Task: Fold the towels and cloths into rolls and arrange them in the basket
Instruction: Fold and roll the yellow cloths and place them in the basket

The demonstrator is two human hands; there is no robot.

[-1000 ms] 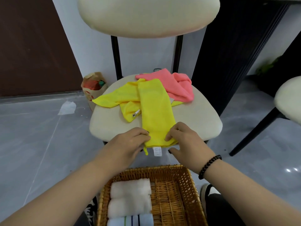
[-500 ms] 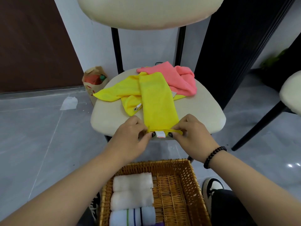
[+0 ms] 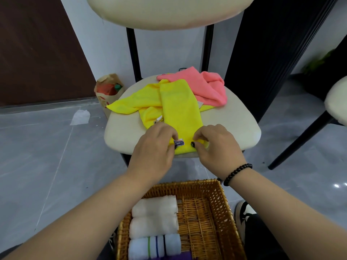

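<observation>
A yellow cloth (image 3: 180,109), folded into a long strip, lies on the cream chair seat (image 3: 236,126). Its near end is turned over into the start of a roll with a small label showing. My left hand (image 3: 155,147) pinches the roll's left side. My right hand (image 3: 216,145) pinches its right side. A second yellow cloth (image 3: 139,100) lies crumpled under the strip to the left. At the back of the seat lies a pink cloth (image 3: 204,87). The wicker basket (image 3: 221,218) below my arms holds two white rolls (image 3: 154,214) and a striped white roll (image 3: 155,244).
A brown paper bag (image 3: 107,87) stands on the grey floor left of the chair, with a scrap of white paper (image 3: 80,117) nearby. Another chair's cream seat (image 3: 338,102) and black leg are at the right. My shoe (image 3: 244,212) is beside the basket.
Both hands moved away from me along the seat, turning the strip's near end over into a roll. The hanging label now sits on top of the roll.
</observation>
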